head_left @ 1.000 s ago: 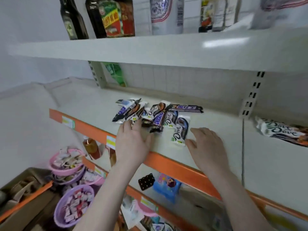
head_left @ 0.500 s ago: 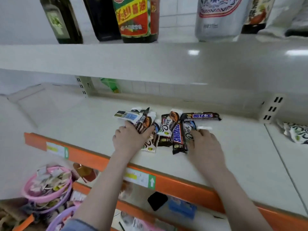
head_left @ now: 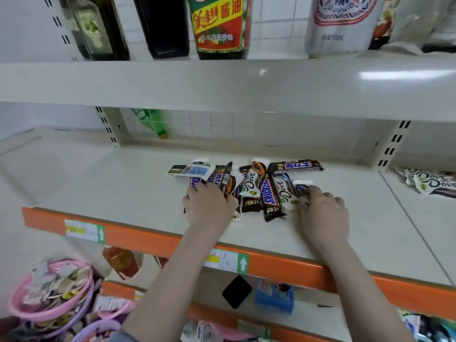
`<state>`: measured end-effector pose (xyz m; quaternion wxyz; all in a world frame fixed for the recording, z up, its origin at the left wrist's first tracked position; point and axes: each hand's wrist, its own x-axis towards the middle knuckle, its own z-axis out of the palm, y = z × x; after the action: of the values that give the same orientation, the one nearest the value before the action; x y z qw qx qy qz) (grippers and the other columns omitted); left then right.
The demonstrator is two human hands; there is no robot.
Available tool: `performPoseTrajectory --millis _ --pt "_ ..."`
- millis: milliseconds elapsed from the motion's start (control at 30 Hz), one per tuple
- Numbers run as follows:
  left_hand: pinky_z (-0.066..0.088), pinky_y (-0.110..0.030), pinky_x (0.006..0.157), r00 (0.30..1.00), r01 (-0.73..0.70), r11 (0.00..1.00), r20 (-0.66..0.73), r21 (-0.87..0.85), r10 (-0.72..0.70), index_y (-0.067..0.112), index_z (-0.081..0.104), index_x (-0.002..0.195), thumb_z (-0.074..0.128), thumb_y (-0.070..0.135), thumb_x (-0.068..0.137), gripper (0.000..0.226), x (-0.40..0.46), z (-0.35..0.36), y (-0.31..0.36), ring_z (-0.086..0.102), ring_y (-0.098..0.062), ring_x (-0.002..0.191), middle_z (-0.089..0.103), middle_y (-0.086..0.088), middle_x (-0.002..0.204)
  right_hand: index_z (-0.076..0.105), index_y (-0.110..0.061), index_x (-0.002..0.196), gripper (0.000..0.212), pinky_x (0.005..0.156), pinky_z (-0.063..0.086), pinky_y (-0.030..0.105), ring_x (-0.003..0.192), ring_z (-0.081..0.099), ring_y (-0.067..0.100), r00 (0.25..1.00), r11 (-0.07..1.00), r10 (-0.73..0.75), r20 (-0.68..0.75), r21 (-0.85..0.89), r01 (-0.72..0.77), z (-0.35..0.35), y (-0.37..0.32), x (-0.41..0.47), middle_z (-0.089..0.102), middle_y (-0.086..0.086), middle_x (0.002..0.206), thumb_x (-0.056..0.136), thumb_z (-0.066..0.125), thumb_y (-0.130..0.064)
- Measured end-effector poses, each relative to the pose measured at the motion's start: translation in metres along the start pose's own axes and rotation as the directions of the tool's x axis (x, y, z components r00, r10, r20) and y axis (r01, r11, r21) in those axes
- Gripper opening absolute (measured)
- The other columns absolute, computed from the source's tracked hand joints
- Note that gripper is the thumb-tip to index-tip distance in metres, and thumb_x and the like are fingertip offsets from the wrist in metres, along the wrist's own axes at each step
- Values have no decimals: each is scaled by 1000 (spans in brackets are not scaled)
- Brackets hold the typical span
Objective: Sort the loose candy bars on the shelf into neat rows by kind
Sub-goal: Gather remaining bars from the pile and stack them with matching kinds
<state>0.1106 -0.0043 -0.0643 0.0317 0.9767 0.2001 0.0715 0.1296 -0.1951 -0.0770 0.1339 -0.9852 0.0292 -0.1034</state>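
Note:
A jumbled pile of candy bars lies mid-shelf on the cream shelf. In it are a brown Snickers bar, a dark Dove bar, a white Dove bar, a dark bar with a blue label lying crosswise at the back, and a white-and-blue wrapper at the left. My left hand curls over the dark Snickers bars at the pile's left end. My right hand has its fingertips curled on another white Dove bar at the right end.
More white Dove bars lie on the neighbouring shelf to the right. The upper shelf overhangs, carrying bottles. A green bottle leans at the back. Pink baskets of sweets stand below left, under the orange shelf edge.
The view has come closer to the shelf. My left hand has closed further over the left bars, and my right hand has reached the rightmost white Dove bar.

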Motion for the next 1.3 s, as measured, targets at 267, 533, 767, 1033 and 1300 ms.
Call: performPoseTrajectory --millis 267,533,767,1033,1300 --pt "40 -41 88 996 -93 990 -1 -105 93 9 51 115 22 52 96 55 -17 -3 20 50 -30 109 58 -11 115 53 -3 105 30 85 34 37 100 49 37 996 982 55 63 176 -65 -5 17 9 60 23 102 79 59 -16" --pt "53 -43 83 953 -16 903 268 -428 144 16 40 116 78 30 65 65 0 -23 11 60 -26 94 58 -7 105 57 -3 98 30 67 36 28 89 55 34 984 963 87 156 240 -124 -10 24 15 59 18 97 74 63 -20" --pt "40 -26 58 951 -74 942 261 -328 166 15 41 92 71 26 70 39 -5 -21 22 51 -17 74 51 1 81 61 -18 100 27 70 51 37 85 62 27 988 890 21 152 448 -88 -22 39 10 64 5 90 76 68 -27" --pt "47 -27 53 947 156 534 279 -831 158 11 50 92 64 0 64 32 -12 -27 19 59 -19 59 63 -6 71 62 -12 72 11 63 51 37 59 63 23 985 394 59 159 904 -169 -49 49 -8 67 13 69 74 69 -5" --pt "58 -32 64 782 555 -60 497 -829 376 0 69 83 70 -11 67 20 -28 -27 31 69 -22 60 72 -15 72 51 -11 78 18 50 52 23 54 57 17 958 163 240 158 966 -200 -55 59 -39 58 13 68 75 65 1"
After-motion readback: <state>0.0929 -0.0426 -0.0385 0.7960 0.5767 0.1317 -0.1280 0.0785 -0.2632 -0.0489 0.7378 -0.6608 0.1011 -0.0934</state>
